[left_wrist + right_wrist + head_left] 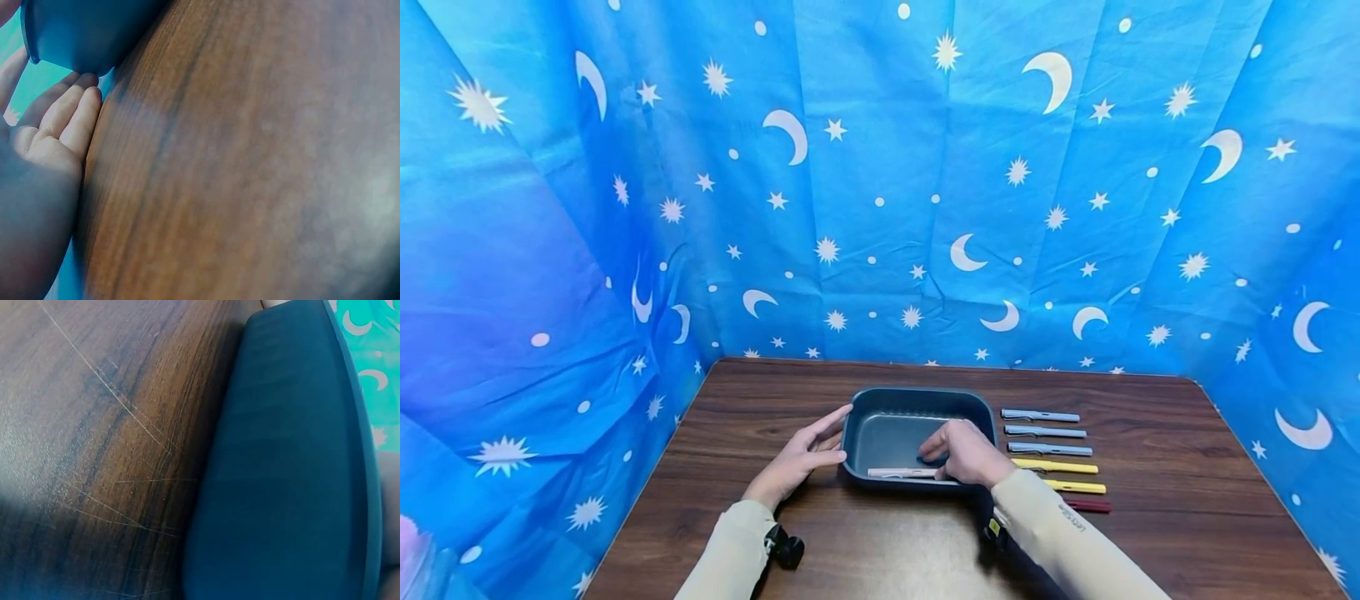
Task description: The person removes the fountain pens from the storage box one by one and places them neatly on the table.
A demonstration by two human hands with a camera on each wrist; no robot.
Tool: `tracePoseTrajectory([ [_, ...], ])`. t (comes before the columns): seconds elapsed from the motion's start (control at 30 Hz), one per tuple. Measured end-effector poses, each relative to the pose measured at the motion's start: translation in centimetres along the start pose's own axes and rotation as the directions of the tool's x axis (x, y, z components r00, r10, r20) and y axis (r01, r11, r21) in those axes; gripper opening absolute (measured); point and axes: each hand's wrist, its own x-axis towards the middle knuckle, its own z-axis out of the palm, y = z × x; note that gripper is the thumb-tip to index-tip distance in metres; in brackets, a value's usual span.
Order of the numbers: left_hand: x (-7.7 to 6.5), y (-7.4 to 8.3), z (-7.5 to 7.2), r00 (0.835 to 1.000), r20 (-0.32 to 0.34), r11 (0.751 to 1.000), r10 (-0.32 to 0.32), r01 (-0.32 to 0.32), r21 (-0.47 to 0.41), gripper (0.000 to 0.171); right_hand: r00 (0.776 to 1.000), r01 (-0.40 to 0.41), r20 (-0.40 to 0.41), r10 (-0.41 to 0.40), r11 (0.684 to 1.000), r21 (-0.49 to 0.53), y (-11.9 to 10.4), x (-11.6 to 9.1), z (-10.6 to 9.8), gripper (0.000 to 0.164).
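A dark grey-blue plastic bin [895, 433] sits on the table, its front wall [281, 456] filling much of the right wrist view. My left hand [801, 458] is at the bin's left end, fingers fairly straight and touching its wall. In the left wrist view the fingers of that hand [62, 119] reach under the bin's rim. My right hand [966, 454] reaches inside over the front rim and pinches the right end of a pale pink pen [895, 472]. That pen lies along the inner front wall; its far right end is hidden by the hand.
Right of the bin lies a column of pens: three grey-blue pens [1048, 432], two yellow pens [1067, 467] and a dark red pen [1088, 505], partly covered by my right sleeve [1060, 525]. A blue curtain [880, 167] with moons and stars hangs behind the wooden table [1187, 467].
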Motion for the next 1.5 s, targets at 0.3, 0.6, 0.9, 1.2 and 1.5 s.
tracePoseTrajectory([
  [0.3, 0.0, 0.0, 0.0, 1.000, -0.004, 1.000, 0.003, -0.003, 0.001, 0.071, 0.999, -0.005, -0.039, 0.000, 0.992, -0.127, -0.1, 0.4, 0.2, 0.032],
  [0.6, -0.1, -0.1, 0.1, 0.999, -0.036, 1.000, -0.026, 0.026, 0.011, 0.068, 0.997, -0.033, -0.078, 0.021, 0.988, -0.151, 0.0, 0.8, 0.4, 0.035],
  [0.9, -0.1, 0.1, 0.1, 0.999, -0.022, 0.999, -0.043, 0.043, 0.003, 0.069, 0.996, -0.063, -0.067, 0.053, 0.985, -0.159, -0.2, 1.2, 0.3, 0.040],
  [1.2, 0.1, 0.3, 0.0, 0.999, -0.024, 0.999, -0.048, 0.048, -0.015, 0.067, 0.996, -0.016, -0.084, -0.002, 0.976, -0.216, -0.1, 1.2, -0.3, 0.031],
  [1.5, 0.0, 0.3, 0.1, 0.999, -0.027, 0.999, -0.038, 0.038, -0.002, 0.068, 0.981, 0.080, -0.157, -0.117, 0.972, -0.223, 0.0, 0.7, -1.2, 0.023],
])
